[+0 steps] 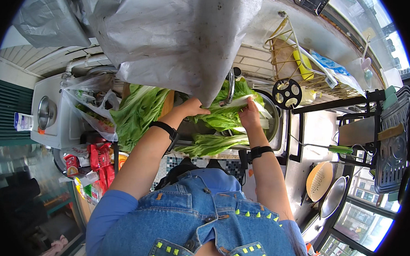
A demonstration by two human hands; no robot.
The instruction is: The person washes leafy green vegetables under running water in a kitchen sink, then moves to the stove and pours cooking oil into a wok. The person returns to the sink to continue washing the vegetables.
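My right hand [249, 115] grips the white stalk end of a leafy green vegetable leaf [231, 105] over the sink. My left hand [192, 107] is at the leaf's other end, its fingers partly hidden by a hanging grey sheet [170, 58]; whether it grips the leaf is unclear. More leaves [219, 121] lie beneath, by a round metal basin [273, 120]. One long leaf [213, 143] rests along the sink's front edge. A chrome faucet [231, 88] curves down between my hands. Left of the sink sits a large bunch of leaves [140, 115].
A clear plastic bag [92, 106] and red packets [100, 157] stand at the left. On the right are a wire basket [280, 59], a black dish rack [295, 132], a cleaver [359, 130] and hanging pans [334, 197]. The grey sheet hangs low over the sink.
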